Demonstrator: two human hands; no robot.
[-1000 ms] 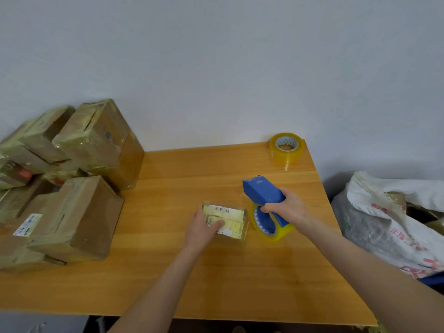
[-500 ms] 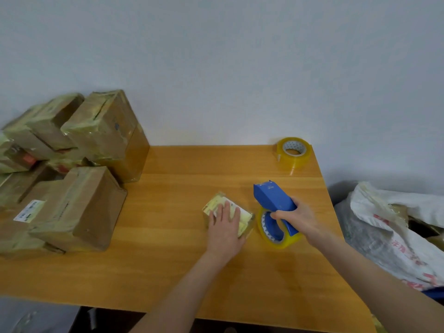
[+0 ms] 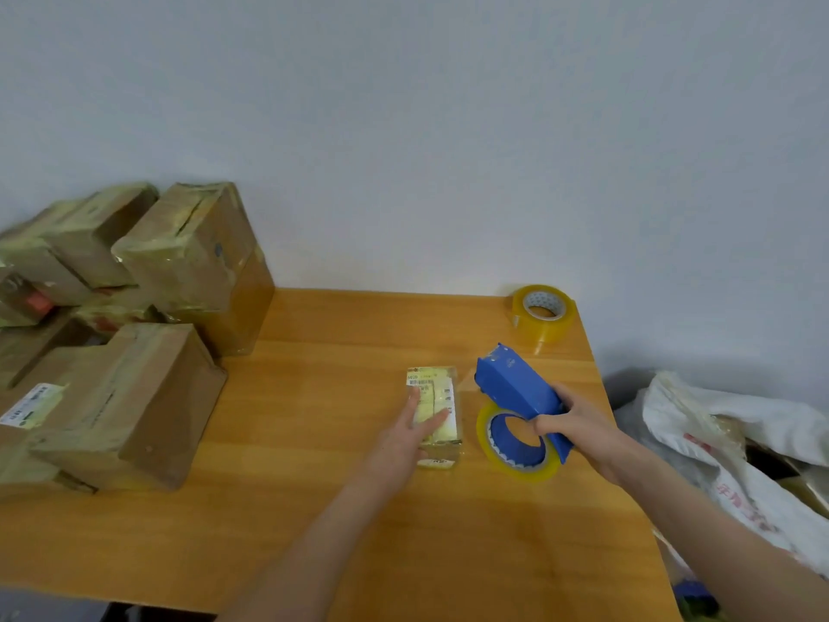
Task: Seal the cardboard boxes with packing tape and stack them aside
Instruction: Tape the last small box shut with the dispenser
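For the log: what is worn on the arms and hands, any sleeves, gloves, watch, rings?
Nothing visible. The left hand and right hand are ungloved, with no ring visible. The left forearm and right forearm are bare to the frame's edge: no sleeve, watch or band.

The left hand (image 3: 406, 435) lay over the near half of the small box (image 3: 442, 383) and hid that part of its top. The print on the box's label was too small to read. The handle of the tape dispenser (image 3: 516, 388) was hidden inside the right hand (image 3: 578, 426), and whether the faint strand of tape reached the box could not be told. The stack of boxes (image 3: 134, 397) ran off the left edge, its white label (image 3: 31, 404) unreadable. The white sack (image 3: 740, 424) was cut by the right edge, its red print blurred. A blue thing (image 3: 693, 592) at the bottom right was too blurred to name. Both forearms and the near right corner of the desk (image 3: 314, 509) left the picture at the bottom.
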